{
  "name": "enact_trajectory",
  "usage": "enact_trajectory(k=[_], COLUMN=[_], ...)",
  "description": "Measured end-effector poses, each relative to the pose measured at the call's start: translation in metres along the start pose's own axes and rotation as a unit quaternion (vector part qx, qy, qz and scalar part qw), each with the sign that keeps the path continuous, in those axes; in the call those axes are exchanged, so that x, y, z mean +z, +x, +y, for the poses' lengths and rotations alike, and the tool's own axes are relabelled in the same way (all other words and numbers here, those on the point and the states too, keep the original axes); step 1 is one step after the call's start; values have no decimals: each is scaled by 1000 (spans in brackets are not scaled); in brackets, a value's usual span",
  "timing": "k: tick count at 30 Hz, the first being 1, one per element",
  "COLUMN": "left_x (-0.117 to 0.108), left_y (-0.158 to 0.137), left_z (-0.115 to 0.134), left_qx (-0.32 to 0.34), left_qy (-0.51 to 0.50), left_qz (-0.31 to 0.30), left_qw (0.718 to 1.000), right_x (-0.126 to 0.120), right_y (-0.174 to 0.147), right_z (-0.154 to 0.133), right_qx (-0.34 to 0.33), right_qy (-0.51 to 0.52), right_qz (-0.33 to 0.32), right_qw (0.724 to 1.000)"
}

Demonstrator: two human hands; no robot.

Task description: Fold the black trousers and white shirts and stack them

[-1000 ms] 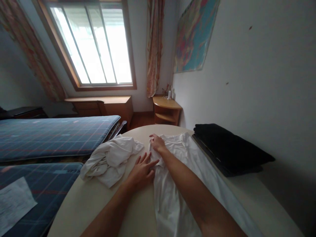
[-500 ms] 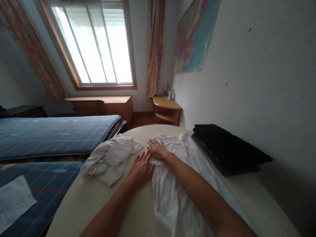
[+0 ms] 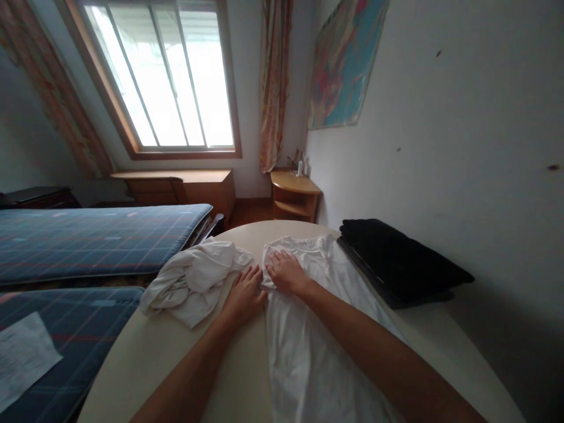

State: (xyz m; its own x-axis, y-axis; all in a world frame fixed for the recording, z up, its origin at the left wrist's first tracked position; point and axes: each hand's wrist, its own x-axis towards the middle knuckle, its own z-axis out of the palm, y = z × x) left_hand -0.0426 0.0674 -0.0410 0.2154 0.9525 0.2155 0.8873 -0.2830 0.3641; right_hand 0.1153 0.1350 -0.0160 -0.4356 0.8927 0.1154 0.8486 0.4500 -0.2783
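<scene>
A white shirt (image 3: 291, 352) lies lengthwise on the round cream table (image 3: 176, 376), its neckline toward the far edge. My right hand (image 3: 285, 271) rests flat on the shirt's upper left part, fingers stretched out. Just left of it, my left hand (image 3: 245, 295) lies at the shirt's left edge with its fingers extended; its thumb touches or nearly touches the cloth. A crumpled white garment (image 3: 194, 282) sits in a loose heap to the left, close to my left fingertips.
A stack of folded black clothes (image 3: 396, 258) lies at the table's right, near the wall. Blue plaid mattresses (image 3: 97, 241) stand to the left, one bearing a paper sheet (image 3: 26, 352). Beyond the table are a corner shelf (image 3: 295, 183) and a wooden desk (image 3: 207, 182).
My right hand has shifted slightly right over the shirt, away from the left hand. My left hand has moved a little left and away from me. The view has turned slightly.
</scene>
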Motion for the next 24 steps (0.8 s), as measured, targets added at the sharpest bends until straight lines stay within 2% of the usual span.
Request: enact_trajectory(k=[4,9,12,19,24], left_x=[4,13,16,13,9], left_y=[4,7,8,13,18], left_z=[-4,-13,-16,-18,-21], left_qx=[-4,10,13,-18,-37], left_qy=[-22,-38,-46,-37,-29], left_qz=[44,93,115,145,150], left_qw=[999,995,992,989,988], right_x=[3,2,3,0,-15], right_y=[-21,-31,-31,-26,-47], right_z=[7,13,13,4,-6], right_qx=[2,-28,-44,8,-41], right_qy=[11,30,24,7,-4], right_qz=[-46,6,13,-26,-29], right_qw=[999,999,999,1000,999])
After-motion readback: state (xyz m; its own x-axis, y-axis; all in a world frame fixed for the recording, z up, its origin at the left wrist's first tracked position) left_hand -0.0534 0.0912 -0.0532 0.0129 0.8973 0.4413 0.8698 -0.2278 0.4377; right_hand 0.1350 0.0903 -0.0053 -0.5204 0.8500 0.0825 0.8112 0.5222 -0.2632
